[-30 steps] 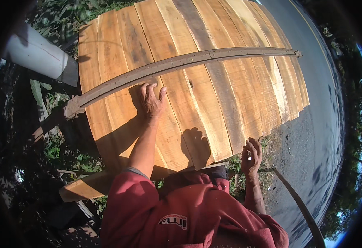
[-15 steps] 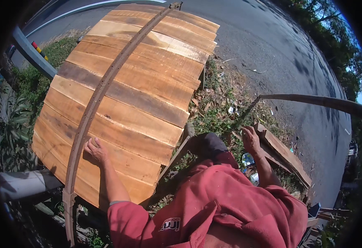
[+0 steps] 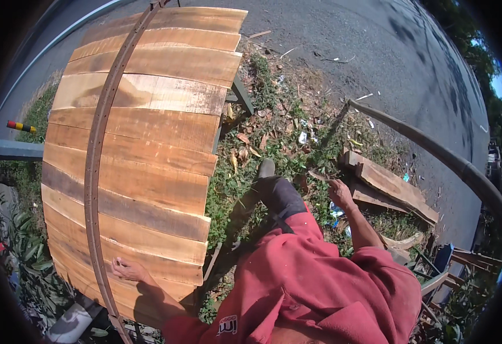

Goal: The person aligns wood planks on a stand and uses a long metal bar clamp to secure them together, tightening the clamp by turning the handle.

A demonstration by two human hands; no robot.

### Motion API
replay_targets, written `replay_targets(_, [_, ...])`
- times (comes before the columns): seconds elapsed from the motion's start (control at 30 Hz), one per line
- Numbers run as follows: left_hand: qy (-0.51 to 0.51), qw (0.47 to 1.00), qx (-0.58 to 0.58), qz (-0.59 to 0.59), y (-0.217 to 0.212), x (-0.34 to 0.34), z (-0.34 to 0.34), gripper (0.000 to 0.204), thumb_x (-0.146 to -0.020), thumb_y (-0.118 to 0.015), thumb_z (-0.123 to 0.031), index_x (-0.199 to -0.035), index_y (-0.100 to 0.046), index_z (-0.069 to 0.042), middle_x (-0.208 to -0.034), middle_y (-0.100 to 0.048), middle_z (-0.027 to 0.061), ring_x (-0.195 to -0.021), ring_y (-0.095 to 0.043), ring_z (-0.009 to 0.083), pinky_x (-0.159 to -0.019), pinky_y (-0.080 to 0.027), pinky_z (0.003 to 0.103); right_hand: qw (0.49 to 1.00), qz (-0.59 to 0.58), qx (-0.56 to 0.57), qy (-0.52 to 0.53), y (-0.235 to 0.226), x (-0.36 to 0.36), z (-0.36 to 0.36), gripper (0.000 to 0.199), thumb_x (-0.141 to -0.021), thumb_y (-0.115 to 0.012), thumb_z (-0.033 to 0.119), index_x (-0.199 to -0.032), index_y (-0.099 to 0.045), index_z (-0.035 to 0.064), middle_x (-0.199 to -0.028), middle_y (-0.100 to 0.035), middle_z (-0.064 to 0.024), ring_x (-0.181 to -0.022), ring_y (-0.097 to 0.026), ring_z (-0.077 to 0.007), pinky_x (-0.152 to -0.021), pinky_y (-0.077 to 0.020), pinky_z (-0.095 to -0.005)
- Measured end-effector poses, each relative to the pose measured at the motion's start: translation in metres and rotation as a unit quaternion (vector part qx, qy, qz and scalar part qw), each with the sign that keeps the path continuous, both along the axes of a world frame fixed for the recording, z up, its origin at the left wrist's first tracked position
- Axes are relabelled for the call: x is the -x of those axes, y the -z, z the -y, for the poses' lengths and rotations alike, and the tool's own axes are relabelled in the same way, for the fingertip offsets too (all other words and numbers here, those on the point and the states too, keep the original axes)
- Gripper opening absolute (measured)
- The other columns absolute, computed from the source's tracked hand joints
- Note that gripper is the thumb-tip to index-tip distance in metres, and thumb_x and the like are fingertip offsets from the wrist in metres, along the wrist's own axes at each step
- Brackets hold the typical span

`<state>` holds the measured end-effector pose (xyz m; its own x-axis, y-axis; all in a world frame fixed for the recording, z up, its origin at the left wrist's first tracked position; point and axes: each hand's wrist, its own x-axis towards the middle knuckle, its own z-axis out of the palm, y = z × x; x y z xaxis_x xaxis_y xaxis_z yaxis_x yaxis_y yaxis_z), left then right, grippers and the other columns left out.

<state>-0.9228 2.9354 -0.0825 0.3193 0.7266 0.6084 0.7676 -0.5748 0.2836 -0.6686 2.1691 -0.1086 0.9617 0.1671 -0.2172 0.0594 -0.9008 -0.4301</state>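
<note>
Wooden planks [image 3: 153,175] lie side by side as a broad panel at my left, with a long, rusty-brown bar [image 3: 94,163] with holes running lengthwise over them. My left hand [image 3: 129,268] is over the near planks, just right of the bar. Its fingers are curled together; anything between them is too small to make out. Out to the right, my right hand [image 3: 341,195] is closed above the weedy ground. A thin brownish piece [image 3: 318,176] shows by its fingertips, but I cannot tell its kind or whether it is gripped.
Rough timber pieces [image 3: 391,186] lie on the ground beyond my right hand. A dark pole [image 3: 434,143] slants across at the right. Green legs [image 3: 240,96] show under the panel's right edge. Asphalt road [image 3: 331,28] runs past the far side. A pale pipe [image 3: 74,322] is at the lower left.
The view has turned, so the panel sits further left and more upright in it. My left hand has lifted slightly with its fingers curled in. My right hand stays out to the right.
</note>
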Motion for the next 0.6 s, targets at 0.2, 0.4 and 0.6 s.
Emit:
replay_targets(0.2, [0.137, 0.986, 0.084, 0.045, -0.051, -0.246, 0.157, 0.034, -0.102, -0.051, -0.027, -0.116, -0.060, 0.003, -0.119, -0.054, 0.0211, -0.112, -0.053, 0.0356, -0.097, -0.043, 0.048, 0.989, -0.120, -0.081, 0.016, -0.021, -0.135, -0.010, 0.034, -0.088, -0.056, 0.026, -0.109, -0.065, 0.0011, -0.103, -0.066, -0.0235, -0.098, -0.062, -0.0415, -0.086, -0.0494, -0.0446])
replay_targets(0.4, [0.300, 0.933, 0.167, 0.108, -0.100, -0.425, 0.257, 0.034, -0.100, -0.053, -0.026, -0.116, -0.056, 0.003, -0.118, -0.052, 0.0205, -0.113, -0.051, 0.0378, -0.097, -0.042, 0.048, 0.992, -0.064, -0.112, -0.013, -0.050, -0.275, -0.012, 0.032, -0.093, -0.062, 0.024, -0.117, -0.064, 0.0024, -0.099, -0.069, -0.0203, -0.092, -0.067, -0.0341, -0.081, -0.0516, -0.0394])
replay_targets(0.6, [0.331, 0.903, 0.225, 0.157, -0.115, -0.517, 0.293, 0.030, -0.092, -0.063, -0.024, -0.115, -0.057, -0.006, -0.115, -0.054, 0.0175, -0.105, -0.055, 0.0375, -0.091, -0.043, 0.046, 0.959, -0.118, -0.257, 0.032, 0.001, -0.340, 0.025, 0.040, -0.101, -0.050, 0.032, -0.117, -0.064, -0.0012, -0.085, -0.067, -0.0103, -0.068, -0.061, -0.0164, -0.063, -0.0501, -0.0315])
